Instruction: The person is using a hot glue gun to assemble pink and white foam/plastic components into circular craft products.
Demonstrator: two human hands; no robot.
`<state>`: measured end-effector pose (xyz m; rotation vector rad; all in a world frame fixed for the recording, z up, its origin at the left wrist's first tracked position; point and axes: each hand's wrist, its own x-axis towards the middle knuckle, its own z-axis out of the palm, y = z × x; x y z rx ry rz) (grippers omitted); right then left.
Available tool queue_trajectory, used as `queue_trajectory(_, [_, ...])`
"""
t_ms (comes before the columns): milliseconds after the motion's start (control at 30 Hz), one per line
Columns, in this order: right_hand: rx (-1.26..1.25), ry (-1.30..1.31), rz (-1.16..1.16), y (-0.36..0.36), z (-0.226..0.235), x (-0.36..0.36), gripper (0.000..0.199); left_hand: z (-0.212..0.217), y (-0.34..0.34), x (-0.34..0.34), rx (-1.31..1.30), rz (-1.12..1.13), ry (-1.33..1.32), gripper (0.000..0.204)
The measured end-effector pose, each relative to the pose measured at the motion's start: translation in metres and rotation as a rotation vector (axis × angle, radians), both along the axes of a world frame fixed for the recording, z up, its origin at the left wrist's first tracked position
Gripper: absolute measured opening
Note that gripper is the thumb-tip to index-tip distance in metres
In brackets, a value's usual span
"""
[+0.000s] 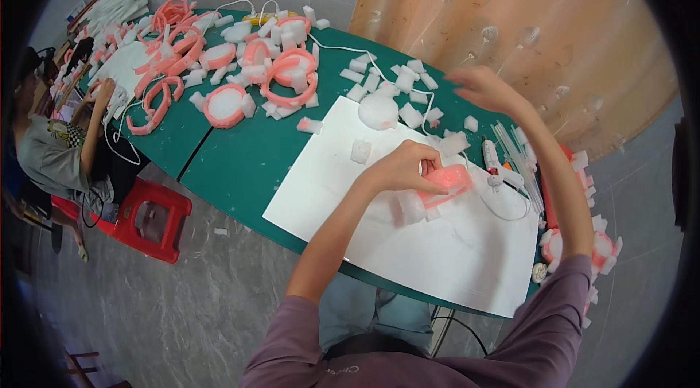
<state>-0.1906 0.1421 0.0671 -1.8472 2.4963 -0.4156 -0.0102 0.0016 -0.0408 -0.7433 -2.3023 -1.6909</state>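
My left hand (405,168) is closed on a pink foam piece (453,182) above a white board (321,198). White foam blocks (410,207) sit along that piece's near side, and my fingers hide part of it. Off to the right, my right hand (483,89) is raised over the table's far edge. Its fingers stretch leftward, somewhat blurred, with nothing seen in them. Several loose white foam blocks (405,82) lie nearest to it. A round white foam disc (378,111) rests on the board's far edge, with a small foam block (360,152) nearer me.
A white glue gun (503,173) with a cord lies beside clear glue sticks (519,151) at the right. Pink foam rings (290,80) crowd the green table (240,184) farther left. Another person (55,140) works there near a red stool (153,216). A curtain (503,23) hangs behind.
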Motion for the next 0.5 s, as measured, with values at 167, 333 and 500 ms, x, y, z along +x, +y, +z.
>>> queue_trajectory(167, [0.25, 0.117, 0.046, -0.132, -0.05, 0.009, 0.037, -0.004, 0.0, -0.002, 0.073, -0.029, 0.025, 0.027])
queue_trajectory(333, [0.358, 0.218, 0.187, -0.185, -0.1, -0.005, 0.041, -0.005, 0.0, -0.001, 0.091, -0.013, 0.009, 0.029])
queue_trajectory(500, [0.542, 0.268, 0.276, -0.203, -0.111, -0.016, 0.037, -0.004, -0.002, -0.002, 0.128, -0.031, -0.032, 0.03])
